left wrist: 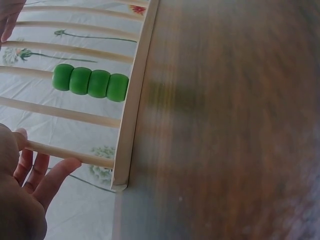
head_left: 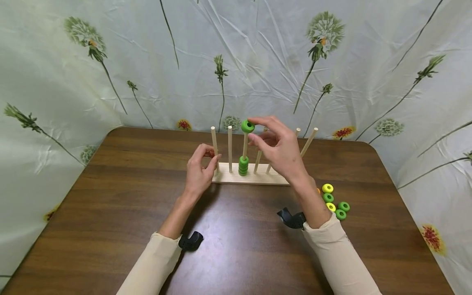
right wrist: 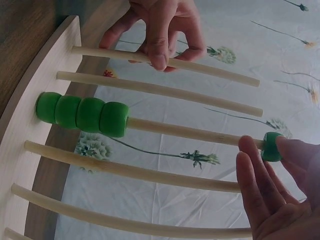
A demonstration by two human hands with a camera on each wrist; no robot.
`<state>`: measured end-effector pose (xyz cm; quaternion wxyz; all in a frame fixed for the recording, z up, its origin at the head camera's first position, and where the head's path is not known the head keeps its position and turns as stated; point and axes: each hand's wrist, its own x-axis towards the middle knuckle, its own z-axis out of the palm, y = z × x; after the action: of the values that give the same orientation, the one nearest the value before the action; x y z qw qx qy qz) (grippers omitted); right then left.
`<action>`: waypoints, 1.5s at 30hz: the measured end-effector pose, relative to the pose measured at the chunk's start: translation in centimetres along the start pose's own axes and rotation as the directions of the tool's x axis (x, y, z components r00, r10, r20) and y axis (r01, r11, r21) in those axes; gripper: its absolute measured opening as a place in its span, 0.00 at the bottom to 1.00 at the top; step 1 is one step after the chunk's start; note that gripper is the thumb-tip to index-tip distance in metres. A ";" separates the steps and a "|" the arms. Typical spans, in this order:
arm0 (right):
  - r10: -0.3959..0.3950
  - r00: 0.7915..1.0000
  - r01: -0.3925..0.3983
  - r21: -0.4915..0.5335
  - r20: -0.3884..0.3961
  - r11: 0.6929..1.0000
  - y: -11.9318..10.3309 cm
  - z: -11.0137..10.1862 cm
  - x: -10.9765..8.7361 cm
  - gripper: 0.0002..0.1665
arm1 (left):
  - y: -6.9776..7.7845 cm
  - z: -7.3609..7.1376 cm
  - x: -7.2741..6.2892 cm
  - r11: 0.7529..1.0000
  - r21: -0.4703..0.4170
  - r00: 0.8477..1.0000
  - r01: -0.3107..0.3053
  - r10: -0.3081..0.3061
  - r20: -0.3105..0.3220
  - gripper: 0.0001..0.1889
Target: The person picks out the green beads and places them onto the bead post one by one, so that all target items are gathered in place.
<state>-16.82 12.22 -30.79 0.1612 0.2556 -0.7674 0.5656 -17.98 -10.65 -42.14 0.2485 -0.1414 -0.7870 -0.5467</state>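
A wooden stand (head_left: pixel 226 178) with several upright pegs is on the table. Several green beads (right wrist: pixel 90 114) are stacked at the bottom of the third peg from the left. At the top of that same peg, my right hand (head_left: pixel 284 149) pinches one more green bead (right wrist: pixel 271 146) between thumb and fingers. The bead meets the peg's tip; how far it is threaded on, I cannot tell. My left hand (head_left: pixel 199 172) holds the leftmost peg (right wrist: pixel 215 70) with thumb and fingertips, partway up. No beads show on the neighbouring second peg (head_left: pixel 230 147).
Loose yellow beads (head_left: pixel 327 188) and green beads (head_left: pixel 343 206) lie on the brown table (head_left: pixel 236 254) right of the stand, beside my right forearm. An orange bead is partly hidden by that forearm. A flowered curtain (head_left: pixel 258 61) hangs behind the table.
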 end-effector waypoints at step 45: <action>0.033 0.999 -0.034 -0.047 -0.013 0.998 1.8 -5.7 -5.4 0.15 | -0.2 0.0 0.3 1.000 0.026 1.000 -0.002 0.002 0.013 0.06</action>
<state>-13.70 19.23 -33.36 0.1626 0.2354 -0.7838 0.5513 -18.27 -10.76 -42.13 0.2457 -0.1426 -0.7954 -0.5353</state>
